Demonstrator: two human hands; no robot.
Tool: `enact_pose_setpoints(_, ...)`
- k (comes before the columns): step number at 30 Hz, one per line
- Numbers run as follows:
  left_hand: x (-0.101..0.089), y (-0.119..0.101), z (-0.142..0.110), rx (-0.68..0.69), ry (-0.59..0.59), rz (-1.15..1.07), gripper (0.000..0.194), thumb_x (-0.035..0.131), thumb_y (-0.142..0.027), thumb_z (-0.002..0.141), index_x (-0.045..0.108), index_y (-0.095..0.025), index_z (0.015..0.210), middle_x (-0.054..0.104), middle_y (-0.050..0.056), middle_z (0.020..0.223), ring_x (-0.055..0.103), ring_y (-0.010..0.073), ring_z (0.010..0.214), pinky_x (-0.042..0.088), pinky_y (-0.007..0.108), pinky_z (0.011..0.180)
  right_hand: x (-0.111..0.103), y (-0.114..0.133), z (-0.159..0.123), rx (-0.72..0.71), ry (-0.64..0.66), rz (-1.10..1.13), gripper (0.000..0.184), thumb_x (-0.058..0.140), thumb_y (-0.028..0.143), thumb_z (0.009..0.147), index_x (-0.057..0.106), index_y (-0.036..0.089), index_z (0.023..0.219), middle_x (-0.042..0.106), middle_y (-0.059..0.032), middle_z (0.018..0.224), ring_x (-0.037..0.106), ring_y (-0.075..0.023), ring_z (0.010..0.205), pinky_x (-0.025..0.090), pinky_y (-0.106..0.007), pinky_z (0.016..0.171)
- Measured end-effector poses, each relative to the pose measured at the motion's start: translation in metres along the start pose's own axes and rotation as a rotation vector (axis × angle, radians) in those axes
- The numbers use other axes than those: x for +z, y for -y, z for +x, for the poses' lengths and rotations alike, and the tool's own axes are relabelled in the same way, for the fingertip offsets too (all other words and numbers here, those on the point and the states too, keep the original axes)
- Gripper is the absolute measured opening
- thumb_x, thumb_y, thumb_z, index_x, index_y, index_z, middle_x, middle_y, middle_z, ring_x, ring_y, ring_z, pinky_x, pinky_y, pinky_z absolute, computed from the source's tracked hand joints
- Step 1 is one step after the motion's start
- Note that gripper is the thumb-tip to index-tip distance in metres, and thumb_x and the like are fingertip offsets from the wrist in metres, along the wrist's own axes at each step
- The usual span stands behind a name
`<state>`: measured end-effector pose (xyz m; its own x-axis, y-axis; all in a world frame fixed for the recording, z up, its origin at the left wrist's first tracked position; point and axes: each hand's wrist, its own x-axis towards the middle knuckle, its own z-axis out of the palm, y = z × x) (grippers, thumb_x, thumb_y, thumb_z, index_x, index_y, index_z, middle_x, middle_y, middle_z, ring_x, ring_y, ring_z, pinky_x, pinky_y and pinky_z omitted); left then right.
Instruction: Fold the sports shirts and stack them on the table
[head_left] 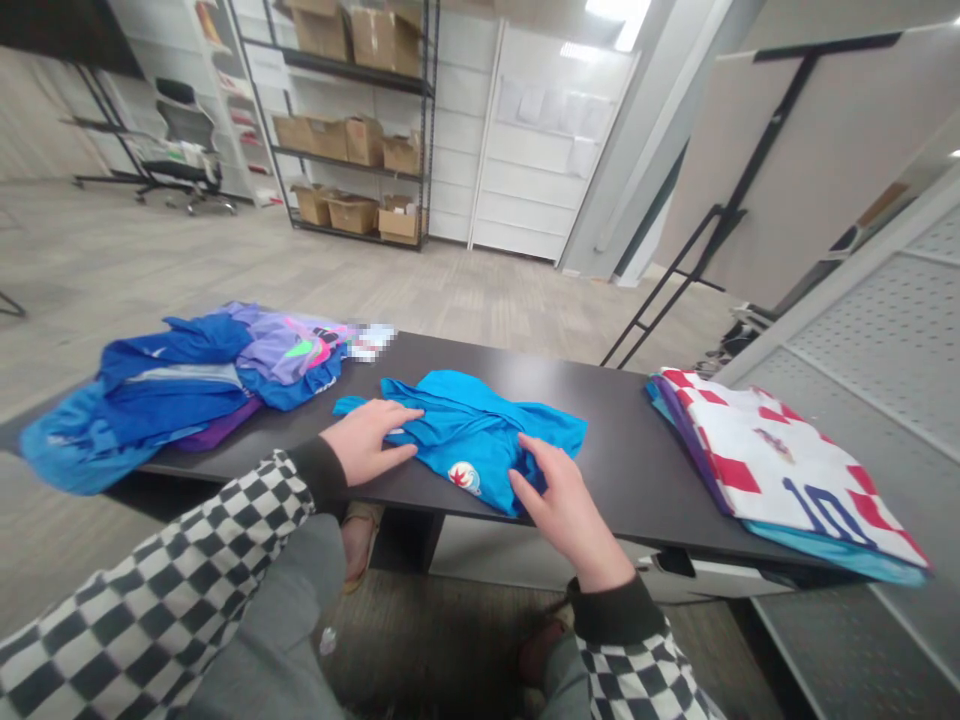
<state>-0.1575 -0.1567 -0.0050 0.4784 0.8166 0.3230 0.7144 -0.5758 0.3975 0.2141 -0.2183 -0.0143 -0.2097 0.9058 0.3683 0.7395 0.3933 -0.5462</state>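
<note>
Head view shows the left hand [367, 442] and right hand [564, 510] lying open, not gripping, on a crumpled blue shirt [469, 435] near the dark table's [637, 470] front edge.

Bright cyan sports jersey [472, 430], crumpled and loosely folded, lying flat on a dark tabletop [637, 470], with creases gathered toward its centre. Round red-and-white crest [465, 478] visible at six o'clock; narrow fabric ends [349, 405] project at nine and three o'clock.
</note>
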Motion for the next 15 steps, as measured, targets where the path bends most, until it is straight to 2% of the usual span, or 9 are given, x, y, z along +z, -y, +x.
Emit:
enact_pose_setpoints(3, 0.001, -0.005, 0.003, -0.013, 0.072, -0.016, 0.035, 0.066, -0.043, 0.094, 0.079, -0.021, 0.118, 0.08, 0.014, 0.119, 0.072, 0.0364, 0.119, 0.055, 0.053, 0.112, -0.005, 0.001, 0.005, 0.051, 0.075, -0.127, 0.037, 0.066, 0.037, 0.101, 0.08, 0.023, 0.132, 0.08, -0.0142, 0.123, 0.075, -0.0341, 0.117, 0.058, -0.053, 0.107)
enact_pose_setpoints(5, -0.006, -0.001, 0.005, -0.051, 0.082, -0.067, 0.028, 0.068, -0.041, 0.09, 0.077, -0.022, 0.109, 0.08, 0.011, 0.114, 0.073, 0.0335, 0.112, 0.057, 0.049, 0.107, -0.015, -0.005, 0.007, 0.113, 0.109, -0.187, 0.031, 0.062, 0.033, 0.101, 0.085, 0.026, 0.121, 0.08, -0.0113, 0.112, 0.075, -0.0318, 0.11, 0.058, -0.048, 0.101)
enact_pose_setpoints(7, -0.016, 0.007, 0.004, -0.104, 0.058, -0.118, 0.026, 0.07, -0.043, 0.088, 0.075, -0.023, 0.104, 0.08, 0.008, 0.111, 0.074, 0.031, 0.107, 0.058, 0.045, 0.104, -0.026, -0.016, 0.007, 0.199, 0.094, -0.241, 0.033, 0.059, 0.032, 0.102, 0.086, 0.028, 0.121, 0.079, -0.0098, 0.11, 0.076, -0.0305, 0.107, 0.058, -0.046, 0.098)
enact_pose_setpoints(9, -0.023, 0.017, 0.001, -0.162, 0.004, -0.148, 0.031, 0.069, -0.045, 0.086, 0.075, -0.022, 0.106, 0.08, 0.008, 0.11, 0.075, 0.03, 0.104, 0.059, 0.044, 0.102, -0.035, -0.03, 0.007, 0.312, 0.015, -0.306, 0.041, 0.055, 0.032, 0.103, 0.083, 0.027, 0.132, 0.079, -0.0112, 0.112, 0.076, -0.031, 0.105, 0.06, -0.046, 0.097)
enact_pose_setpoints(12, -0.03, 0.034, -0.004, -0.232, -0.07, -0.157, 0.046, 0.066, -0.045, 0.084, 0.076, -0.02, 0.122, 0.079, 0.01, 0.113, 0.076, 0.0305, 0.108, 0.06, 0.045, 0.103, -0.042, -0.048, 0.005, 0.41, -0.146, -0.351, 0.053, 0.048, 0.031, 0.103, 0.075, 0.018, 0.147, 0.079, -0.0175, 0.12, 0.076, -0.0355, 0.114, 0.06, -0.052, 0.103)
enact_pose_setpoints(13, -0.031, 0.039, -0.005, -0.253, -0.079, -0.149, 0.05, 0.065, -0.044, 0.083, 0.076, -0.019, 0.124, 0.079, 0.011, 0.114, 0.076, 0.0308, 0.109, 0.06, 0.045, 0.104, -0.042, -0.05, 0.004, 0.398, -0.198, -0.343, 0.055, 0.049, 0.032, 0.102, 0.073, 0.014, 0.149, 0.078, -0.0202, 0.126, 0.074, -0.0374, 0.121, 0.059, -0.054, 0.108)
enact_pose_setpoints(15, -0.033, 0.044, -0.004, -0.283, -0.072, -0.123, 0.046, 0.063, -0.045, 0.083, 0.079, -0.02, 0.117, 0.08, 0.011, 0.112, 0.077, 0.0311, 0.108, 0.06, 0.046, 0.105, -0.038, -0.045, 0.003, 0.304, -0.281, -0.297, 0.057, 0.052, 0.036, 0.103, 0.071, 0.011, 0.15, 0.074, -0.0235, 0.139, 0.069, -0.0396, 0.134, 0.054, -0.058, 0.118)
